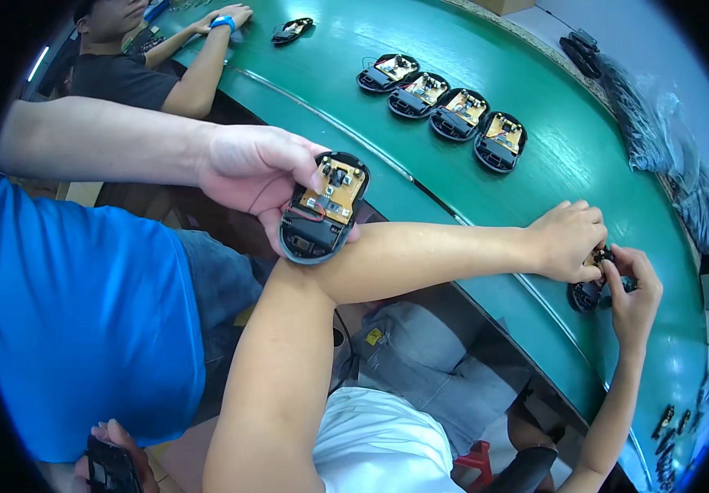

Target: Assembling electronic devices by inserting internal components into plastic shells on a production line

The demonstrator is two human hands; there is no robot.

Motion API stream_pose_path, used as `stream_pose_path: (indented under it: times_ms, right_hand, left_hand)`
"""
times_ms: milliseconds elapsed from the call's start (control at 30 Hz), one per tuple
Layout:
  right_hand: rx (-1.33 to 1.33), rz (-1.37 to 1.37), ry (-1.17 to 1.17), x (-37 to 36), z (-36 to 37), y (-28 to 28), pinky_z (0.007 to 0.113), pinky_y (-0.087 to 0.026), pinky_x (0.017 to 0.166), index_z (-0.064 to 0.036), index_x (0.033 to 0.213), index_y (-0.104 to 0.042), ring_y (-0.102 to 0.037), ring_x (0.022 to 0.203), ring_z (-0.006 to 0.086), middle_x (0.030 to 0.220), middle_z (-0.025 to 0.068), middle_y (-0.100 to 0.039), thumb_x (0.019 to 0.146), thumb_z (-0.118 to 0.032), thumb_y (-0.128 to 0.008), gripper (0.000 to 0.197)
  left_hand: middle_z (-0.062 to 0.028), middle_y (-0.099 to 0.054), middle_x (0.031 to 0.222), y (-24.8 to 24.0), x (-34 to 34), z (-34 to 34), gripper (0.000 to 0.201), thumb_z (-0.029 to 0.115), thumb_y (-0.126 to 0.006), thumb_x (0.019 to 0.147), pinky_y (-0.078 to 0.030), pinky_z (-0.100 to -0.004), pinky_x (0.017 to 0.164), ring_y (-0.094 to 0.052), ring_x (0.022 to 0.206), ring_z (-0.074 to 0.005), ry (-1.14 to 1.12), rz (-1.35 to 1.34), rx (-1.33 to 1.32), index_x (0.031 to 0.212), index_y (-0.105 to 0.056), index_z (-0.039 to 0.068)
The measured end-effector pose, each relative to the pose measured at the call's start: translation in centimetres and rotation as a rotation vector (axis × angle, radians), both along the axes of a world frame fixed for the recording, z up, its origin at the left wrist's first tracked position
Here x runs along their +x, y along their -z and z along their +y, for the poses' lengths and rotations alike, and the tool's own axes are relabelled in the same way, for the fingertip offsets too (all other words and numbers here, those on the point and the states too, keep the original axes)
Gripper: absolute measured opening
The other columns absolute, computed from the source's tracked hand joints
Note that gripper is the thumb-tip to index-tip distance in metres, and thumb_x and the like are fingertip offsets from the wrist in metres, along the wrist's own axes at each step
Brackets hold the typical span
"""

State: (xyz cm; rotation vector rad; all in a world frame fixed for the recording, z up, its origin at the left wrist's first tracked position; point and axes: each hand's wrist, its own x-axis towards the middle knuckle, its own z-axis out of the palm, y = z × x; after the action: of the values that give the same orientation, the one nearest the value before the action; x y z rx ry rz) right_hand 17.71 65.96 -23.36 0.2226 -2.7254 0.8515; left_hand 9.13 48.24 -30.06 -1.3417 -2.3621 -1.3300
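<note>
Far out to the right, on the green table, lies an opened black computer mouse (pixel 584 296) with a tan circuit board. My left hand (pixel 570 238) is closed over its upper side, the fingers curled down onto it. From the right, my right hand (pixel 637 289) pinches at the same mouse with thumb and fingers near its top end. The hands hide much of it, and any small part between the fingertips cannot be made out. A co-worker's hand (pixel 251 168) holds another opened mouse (pixel 325 209) right above my left elbow; its board, red wire and black lower half show.
Several opened mice (pixel 461 113) stand in a row on the green table (pixel 354 49); a single one (pixel 292 31) lies farther left. Plastic bags (pixel 646 123) line the far edge. Small black parts (pixel 665 423) lie at lower right. Two co-workers are at the left, one in blue (pixel 83 304).
</note>
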Motion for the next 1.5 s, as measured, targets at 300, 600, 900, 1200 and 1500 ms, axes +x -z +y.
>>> stream_pose_path:
  times_ms: [300,600,900,1200,1500]
  right_hand:
    - [-0.117,-0.032,-0.014,-1.1,0.2,0.6,0.030,-0.054,0.077,0.0019,0.106,-0.074,-0.068,0.081,0.0176,0.094,0.0111,-0.073,0.086,-0.008,-0.077,0.022]
    - [-0.037,-0.042,-0.001,0.0,0.8,-0.8,0.036,-0.057,0.075,-0.0028,0.103,-0.078,-0.071,0.083,0.0268,0.094,0.0124,-0.073,0.084,-0.013,-0.079,0.021]
    - [0.120,-0.091,-0.032,-0.8,0.7,-2.0,0.041,-0.054,0.074,-0.0024,0.094,-0.078,-0.070,0.082,0.0325,0.093,0.0134,-0.072,0.080,-0.014,-0.080,0.018]
    - [0.067,0.030,-0.075,-0.6,1.5,-0.7,0.040,-0.056,0.075,0.0000,0.095,-0.075,-0.071,0.081,0.0321,0.090,0.0142,-0.074,0.081,-0.014,-0.080,0.020]
    - [-0.014,0.099,-0.015,0.3,1.4,0.3,0.037,-0.057,0.078,-0.0026,0.095,-0.075,-0.072,0.085,0.0287,0.094,0.0115,-0.076,0.081,-0.011,-0.080,0.017]
  left_hand:
    - [-0.0161,-0.067,0.099,-1.0,-0.5,-1.0,0.033,0.028,-0.081,0.078,-0.050,-0.0458,0.088,-0.063,0.098,-0.0364,0.043,0.042,0.022,0.093,-0.067,0.003]
    - [-0.0139,-0.064,0.117,-2.3,0.1,-0.3,0.038,0.025,-0.080,0.083,-0.047,-0.0426,0.100,-0.059,0.113,-0.0332,0.101,-0.079,-0.064,0.108,-0.066,0.000]
    - [-0.0130,-0.065,0.107,-1.8,0.2,0.1,0.040,0.027,-0.082,0.079,-0.048,-0.0427,0.093,-0.060,0.104,-0.0336,0.082,0.026,0.019,0.104,-0.065,0.001]
    - [-0.0123,-0.067,0.106,-2.3,0.2,-0.1,0.036,0.020,-0.083,0.079,-0.050,-0.0409,0.093,-0.062,0.103,-0.0314,0.087,-0.084,0.017,0.103,-0.064,0.001]
    - [-0.0120,-0.066,0.105,-2.5,0.6,0.2,0.036,0.021,-0.083,0.079,-0.050,-0.0411,0.093,-0.062,0.103,-0.0313,0.071,-0.059,0.006,0.103,-0.065,0.002]
